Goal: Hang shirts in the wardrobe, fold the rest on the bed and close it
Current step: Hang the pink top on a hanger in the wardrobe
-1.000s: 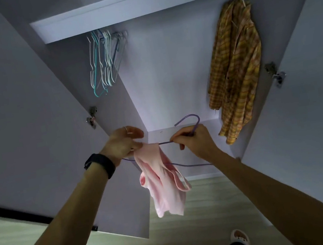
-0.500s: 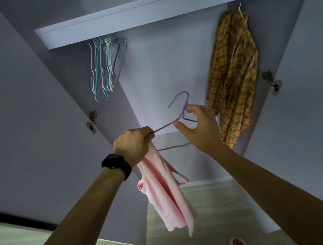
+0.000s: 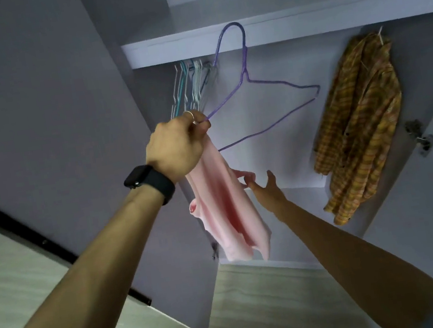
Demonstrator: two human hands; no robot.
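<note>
One pink top (image 3: 225, 213) hangs bunched from the left hand (image 3: 176, 147), which grips it together with the near end of one purple wire hanger (image 3: 276, 83). The hanger's hook rises above that hand, in front of the wardrobe shelf (image 3: 301, 24). The right hand (image 3: 267, 194), lower and apart, is spread loosely, fingertips at the top's strap. One yellow plaid shirt (image 3: 358, 125) hangs above and right of the right hand. A cluster of empty hangers (image 3: 192, 86), too bunched to count, hangs just above the left hand. One black watch (image 3: 149, 181) circles the left wrist.
</note>
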